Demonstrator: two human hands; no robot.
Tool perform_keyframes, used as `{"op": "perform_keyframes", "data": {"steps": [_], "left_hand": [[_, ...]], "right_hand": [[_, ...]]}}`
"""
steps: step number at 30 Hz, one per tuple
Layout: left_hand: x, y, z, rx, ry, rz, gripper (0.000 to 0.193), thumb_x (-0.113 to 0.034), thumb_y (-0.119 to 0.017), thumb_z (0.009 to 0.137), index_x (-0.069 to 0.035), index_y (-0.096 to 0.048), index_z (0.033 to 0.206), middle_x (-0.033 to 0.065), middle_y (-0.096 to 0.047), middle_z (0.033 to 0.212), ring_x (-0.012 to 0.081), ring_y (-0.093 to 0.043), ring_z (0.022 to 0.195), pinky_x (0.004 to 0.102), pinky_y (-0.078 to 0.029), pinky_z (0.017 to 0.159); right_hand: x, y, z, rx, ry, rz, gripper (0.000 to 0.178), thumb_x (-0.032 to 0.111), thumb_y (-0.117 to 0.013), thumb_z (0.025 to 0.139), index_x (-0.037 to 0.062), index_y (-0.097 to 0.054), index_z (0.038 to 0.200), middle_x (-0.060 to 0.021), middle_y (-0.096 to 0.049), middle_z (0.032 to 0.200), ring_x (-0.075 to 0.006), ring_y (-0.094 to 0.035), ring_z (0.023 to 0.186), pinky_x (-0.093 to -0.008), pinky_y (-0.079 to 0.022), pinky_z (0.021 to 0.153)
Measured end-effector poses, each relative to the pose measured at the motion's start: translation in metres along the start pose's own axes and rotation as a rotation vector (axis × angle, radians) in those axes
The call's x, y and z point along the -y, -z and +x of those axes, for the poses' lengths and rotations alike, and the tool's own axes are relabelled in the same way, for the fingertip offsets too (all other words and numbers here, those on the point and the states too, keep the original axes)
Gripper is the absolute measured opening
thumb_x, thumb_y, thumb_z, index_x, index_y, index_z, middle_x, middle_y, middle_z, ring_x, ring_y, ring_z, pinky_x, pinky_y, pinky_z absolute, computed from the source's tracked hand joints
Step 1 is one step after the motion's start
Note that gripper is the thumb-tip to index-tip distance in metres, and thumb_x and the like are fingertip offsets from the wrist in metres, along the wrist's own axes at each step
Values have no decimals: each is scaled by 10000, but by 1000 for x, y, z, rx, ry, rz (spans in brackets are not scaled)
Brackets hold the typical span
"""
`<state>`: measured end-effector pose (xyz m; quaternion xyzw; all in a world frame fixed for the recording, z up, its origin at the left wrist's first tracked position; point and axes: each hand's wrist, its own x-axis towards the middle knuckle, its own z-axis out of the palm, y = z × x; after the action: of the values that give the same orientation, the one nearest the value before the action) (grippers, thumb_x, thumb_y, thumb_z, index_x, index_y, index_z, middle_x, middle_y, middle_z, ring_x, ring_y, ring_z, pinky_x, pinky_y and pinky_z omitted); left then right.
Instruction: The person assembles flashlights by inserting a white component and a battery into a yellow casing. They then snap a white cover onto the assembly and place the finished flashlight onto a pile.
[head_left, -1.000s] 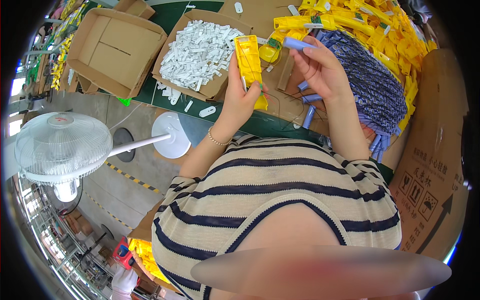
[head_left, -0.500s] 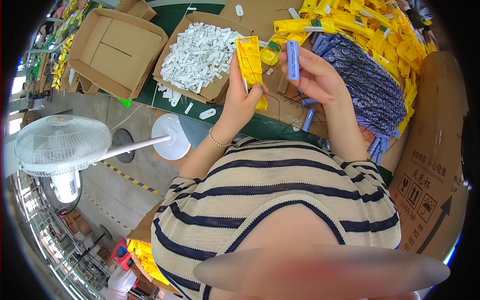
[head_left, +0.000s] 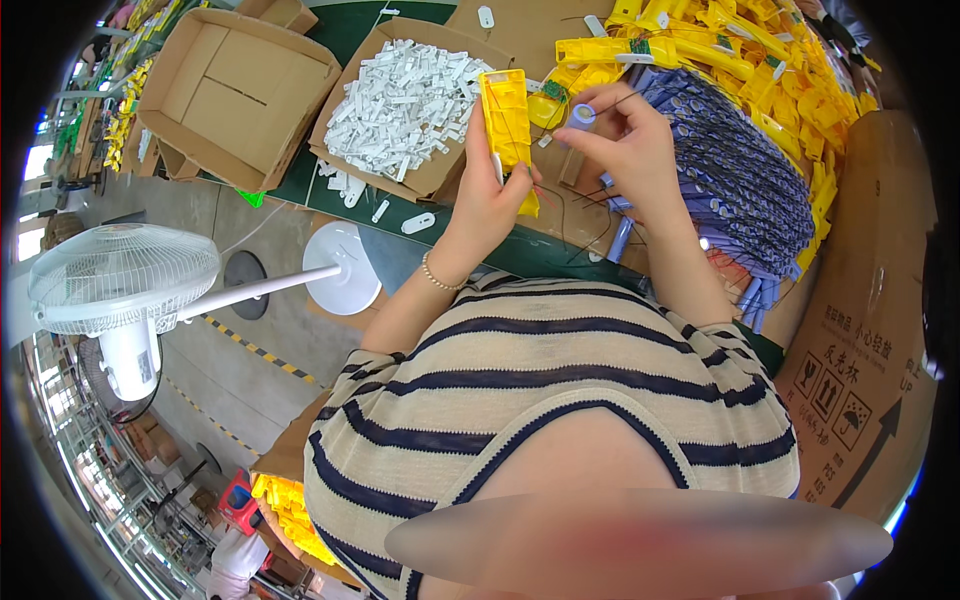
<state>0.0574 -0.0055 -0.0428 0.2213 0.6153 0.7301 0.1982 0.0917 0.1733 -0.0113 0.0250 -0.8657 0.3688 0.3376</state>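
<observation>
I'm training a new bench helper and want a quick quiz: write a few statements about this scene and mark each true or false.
1. The left hand holds a yellow case. True.
2. The right hand is empty. False: it holds a blue battery.
3. The white parts are heaped in a cardboard box, with a few lying outside it. True.
4. The held battery sits inside the held case. False: it is apart from it, to its right.
5. The pile of batteries lies to the right of the right hand. True.
6. The white fan stands on the person's right. False: it is on the left.
</observation>
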Motion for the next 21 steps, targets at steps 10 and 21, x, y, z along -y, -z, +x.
{"op": "perform_keyframes", "data": {"steps": [10,21], "left_hand": [[9,1,1,29,-214,517,812,24,-536,768,85,-39,1408,295,-284,1375,377,-343,1285,370,-320,1040],[6,-4,3,-3,-303,545,767,-6,-560,814,98,-68,1393,325,-266,1369,422,-342,1272,400,-335,1029]], "right_hand": [[41,-25,-1,111,-741,615,235,52,-741,733,-49,-587,879,-66,-638,766,-70,-591,581,-182,-495,490],[41,-36,-4,65,-498,328,213,100,-740,731,-44,-600,802,-121,-652,707,-138,-635,611,-262,-514,549]]}}
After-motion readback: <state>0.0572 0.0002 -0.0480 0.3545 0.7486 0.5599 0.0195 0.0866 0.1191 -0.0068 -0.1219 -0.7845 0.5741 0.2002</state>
